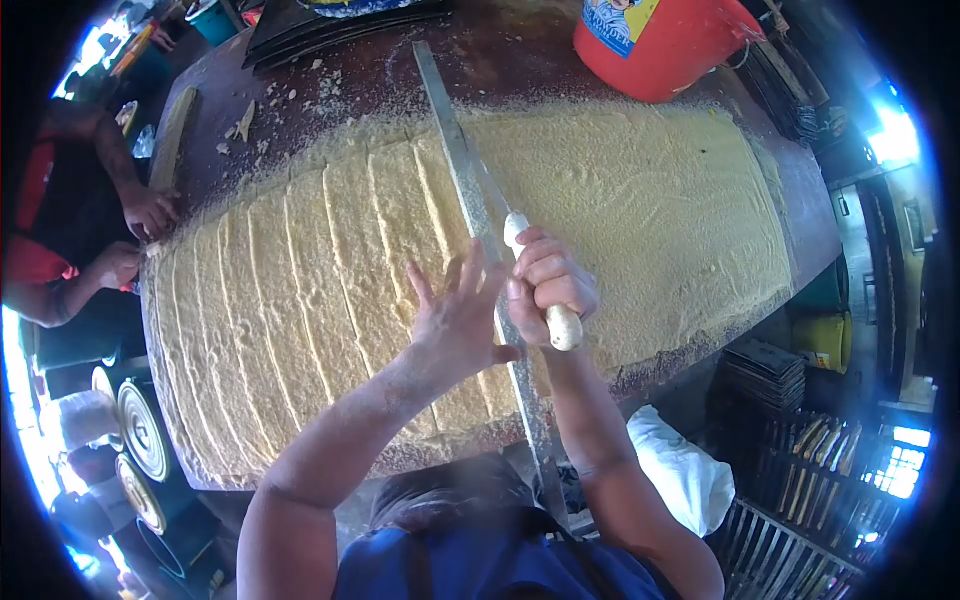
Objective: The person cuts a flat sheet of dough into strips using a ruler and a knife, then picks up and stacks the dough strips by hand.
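A large yellow crumb-covered slab point(640, 190) spreads over the table. Several parallel lines are scored across its left half, while the right half is unscored. Across the slab's middle lies a long metal straightedge point(445, 120), dusted with crumbs. My left hand point(455, 325) rests on the slab and against the straightedge, fingers spread and the thumb over the bar. Just right of the bar, my right hand point(555, 280) is wrapped round the white handle of a knife point(565, 330). Its thin blade points away from me along the straightedge, and its tip is hard to make out.
A red bucket point(655, 50) stands at the back right of the table point(810, 215). Dark trays point(300, 35) lie at the back left. Another person's hands point(135, 240) work at the slab's left edge. A white sack point(680, 470) is below the table's near edge.
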{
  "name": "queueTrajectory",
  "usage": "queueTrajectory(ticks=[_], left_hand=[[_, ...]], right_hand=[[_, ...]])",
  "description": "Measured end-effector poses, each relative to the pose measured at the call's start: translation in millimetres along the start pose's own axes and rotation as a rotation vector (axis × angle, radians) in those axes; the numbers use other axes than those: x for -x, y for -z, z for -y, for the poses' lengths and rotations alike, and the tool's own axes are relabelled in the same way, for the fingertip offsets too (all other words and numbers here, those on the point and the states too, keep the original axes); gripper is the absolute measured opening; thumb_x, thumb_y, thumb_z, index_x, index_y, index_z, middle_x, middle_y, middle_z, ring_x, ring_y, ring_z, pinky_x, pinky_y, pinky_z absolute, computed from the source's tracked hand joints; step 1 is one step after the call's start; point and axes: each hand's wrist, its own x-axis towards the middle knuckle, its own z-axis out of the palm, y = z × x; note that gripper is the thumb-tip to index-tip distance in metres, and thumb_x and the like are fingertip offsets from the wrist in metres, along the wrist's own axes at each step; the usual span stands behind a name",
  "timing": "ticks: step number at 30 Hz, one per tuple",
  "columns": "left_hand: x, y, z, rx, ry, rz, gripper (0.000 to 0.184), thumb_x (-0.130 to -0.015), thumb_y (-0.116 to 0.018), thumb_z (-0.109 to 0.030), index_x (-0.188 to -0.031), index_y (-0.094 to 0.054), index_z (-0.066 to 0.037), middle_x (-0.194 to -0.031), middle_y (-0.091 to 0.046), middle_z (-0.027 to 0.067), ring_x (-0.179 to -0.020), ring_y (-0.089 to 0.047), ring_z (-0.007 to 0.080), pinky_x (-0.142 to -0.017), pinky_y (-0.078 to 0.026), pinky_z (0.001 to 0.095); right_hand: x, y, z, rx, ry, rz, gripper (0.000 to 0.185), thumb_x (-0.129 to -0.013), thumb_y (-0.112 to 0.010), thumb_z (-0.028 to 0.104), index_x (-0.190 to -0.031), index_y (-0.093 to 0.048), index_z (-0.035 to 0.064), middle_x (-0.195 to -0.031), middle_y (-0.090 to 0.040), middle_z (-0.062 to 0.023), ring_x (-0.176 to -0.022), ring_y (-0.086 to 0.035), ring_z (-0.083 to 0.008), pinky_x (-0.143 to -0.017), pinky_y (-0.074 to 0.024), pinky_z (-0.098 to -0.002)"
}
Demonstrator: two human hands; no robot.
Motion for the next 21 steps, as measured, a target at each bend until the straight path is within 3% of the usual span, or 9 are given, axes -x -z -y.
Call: queueTrajectory(ticks=[3,6,12,15,18,20,21], left_hand=[[0,7,-3,-0.015,0.053,0.057,0.114,-0.071,-0.07,-0.076,-0.157,-0.023,-0.017,-0.162,-0.015,0.0225,-0.15,-0.021,0.0374,-0.109,-0.008,0.082],[0,7,-6,-0.022,0.078,0.035,0.112,-0.072,-0.075,-0.068,-0.157,-0.023,-0.017,-0.163,-0.014,0.0213,-0.15,-0.022,0.0347,-0.11,-0.009,0.081],[-7,7,-16,-0.043,0.139,0.067,0.127,-0.054,-0.084,-0.07,-0.154,-0.03,-0.013,-0.165,-0.014,0.0146,-0.153,-0.016,0.0289,-0.112,-0.009,0.0797],[1,0,-13,-0.037,0.123,0.016,0.12,-0.059,-0.087,-0.063,-0.152,-0.034,-0.01,-0.163,-0.019,0.0165,-0.149,-0.025,0.0336,-0.116,-0.012,0.0734],[-24,-22,11,0.086,-0.029,-0.135,0.113,-0.061,-0.09,-0.054,-0.15,-0.037,-0.008,-0.16,-0.027,0.0153,-0.145,-0.033,0.0332,-0.121,-0.024,0.052],[-18,-12,0,0.157,-0.12,-0.128,0.114,-0.061,-0.092,-0.048,-0.149,-0.036,-0.005,-0.156,-0.035,0.0181,-0.143,-0.035,0.0328,-0.119,-0.031,0.0412],[-21,-14,2,0.153,-0.091,-0.137,0.111,-0.061,-0.094,-0.043,-0.148,-0.037,-0.003,-0.152,-0.04,0.0196,-0.142,-0.037,0.033,-0.117,-0.033,0.0428]], right_hand=[[20,3,12,0.022,-0.067,0.009,0.028,-0.082,-0.066,-0.003,-0.074,-0.043,0.0109,-0.07,-0.055,-0.0043,-0.07,-0.06,-0.02,-0.084,-0.0542,-0.0503],[35,13,33,0.043,-0.111,0.024,0.03,-0.082,-0.066,-0.002,-0.071,-0.043,0.0112,-0.069,-0.056,-0.0034,-0.068,-0.061,-0.0201,-0.086,-0.0539,-0.0502],[72,45,118,-0.05,-0.148,-0.011,0.032,-0.074,-0.066,-0.012,-0.069,-0.044,0.0111,-0.069,-0.054,-0.0029,-0.064,-0.059,-0.0205,-0.079,-0.0525,-0.0478],[96,65,173,-0.113,-0.158,-0.031,0.032,-0.07,-0.067,-0.014,-0.068,-0.047,0.0111,-0.07,-0.055,-0.0022,-0.063,-0.059,-0.0199,-0.075,-0.0506,-0.0465],[116,86,241,-0.112,-0.22,-0.04,0.028,-0.069,-0.069,-0.012,-0.064,-0.053,0.0118,-0.069,-0.058,-0.0012,-0.063,-0.059,-0.0198,-0.072,-0.0513,-0.047],[134,96,281,-0.155,-0.25,-0.045,0.03,-0.074,-0.068,-0.011,-0.063,-0.053,0.0118,-0.069,-0.058,-0.0023,-0.066,-0.06,-0.0216,-0.082,-0.0519,-0.0468],[131,104,304,-0.142,-0.27,-0.024,0.03,-0.077,-0.066,-0.011,-0.063,-0.052,0.0111,-0.071,-0.058,-0.0027,-0.068,-0.06,-0.0221,-0.085,-0.0518,-0.0469]])
